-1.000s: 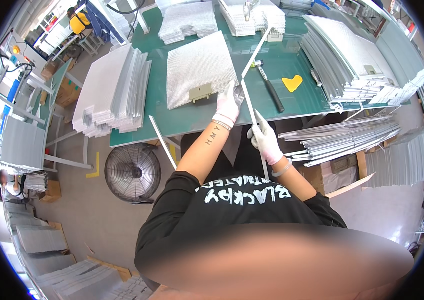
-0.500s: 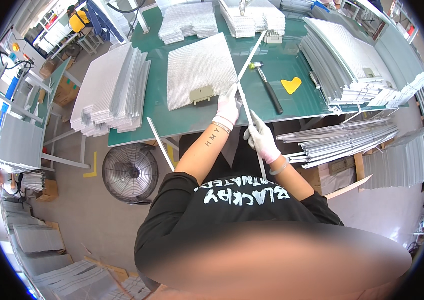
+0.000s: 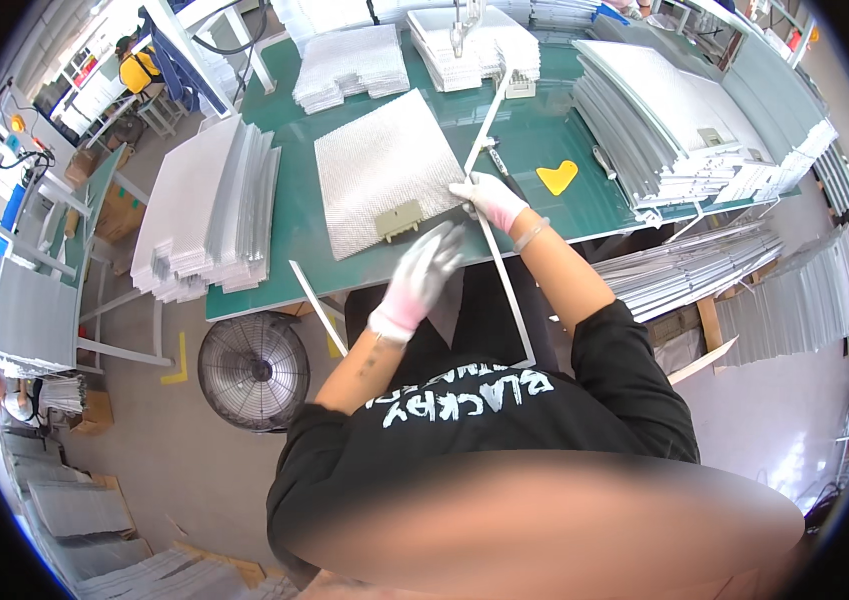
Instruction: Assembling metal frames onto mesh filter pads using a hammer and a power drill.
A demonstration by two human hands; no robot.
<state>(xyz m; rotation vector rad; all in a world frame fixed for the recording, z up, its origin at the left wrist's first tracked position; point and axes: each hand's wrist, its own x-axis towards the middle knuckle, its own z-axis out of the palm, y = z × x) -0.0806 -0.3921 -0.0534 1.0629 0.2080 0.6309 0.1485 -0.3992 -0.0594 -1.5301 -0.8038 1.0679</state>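
Observation:
A silver mesh panel (image 3: 380, 160) lies tilted on the green table, with a beige-grey clip-like piece (image 3: 401, 220) on its near edge. A long thin white strip (image 3: 508, 285) runs past the panel's right corner, bending there. My right hand (image 3: 493, 200), white-gloved, closes its fingers on the strip at that corner. Below the panel my left hand (image 3: 420, 278), also gloved, is off the strip with fingers stretched and blurred. Another white strip (image 3: 319, 308) stands out past the table's front edge. The hammer (image 3: 496, 158) lies beyond my right hand, its handle mostly hidden.
Stacks of mesh panels stand at the left (image 3: 207, 205), the back (image 3: 353, 65) and the right (image 3: 660, 125) of the green table (image 3: 285, 215). A yellow heart-like piece (image 3: 557, 177) lies right of the hammer. A floor fan (image 3: 253, 372) stands at front left. Bundled strips (image 3: 685, 270) lie below the table's right side.
My left hand has left the strip at the panel corner and come down toward me. My right hand has moved up the strip to that corner. The panel sits more tilted.

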